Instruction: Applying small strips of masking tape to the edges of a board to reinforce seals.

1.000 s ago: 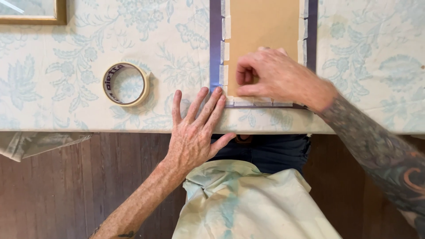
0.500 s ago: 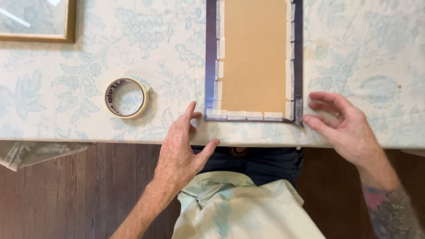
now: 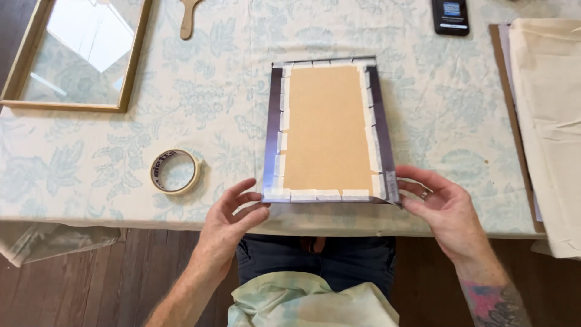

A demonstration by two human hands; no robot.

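In the head view, a flat rectangular panel (image 3: 328,130) is seen lying face down on the tabletop (image 3: 454,139), its near short edge close to the tabletop's 6 o'clock rim; a brown backing board is fixed inside a dark purple border by a row of pale tape strips all round. The left hand (image 3: 233,224) is placed at the panel's 7 o'clock corner and the right hand (image 3: 442,209) at its 5 o'clock corner, each grip open, fingertips touching or just under the edge, nothing clasped. The panel is judged light, thin and fairly stiff, though liable to flex if lifted by one corner; the taped border is likely delicate, so a hold at both near corners or along the two long sides, clear of the tape strips, is judged safest. A roll of masking tape (image 3: 175,171) lies at 9 o'clock of the panel. A wooden frame (image 3: 130,66), lying flat with a glass pane in it, sits at 10 o'clock, and cream fabric (image 3: 548,121) lies at 3 o'clock. No open container is seen.
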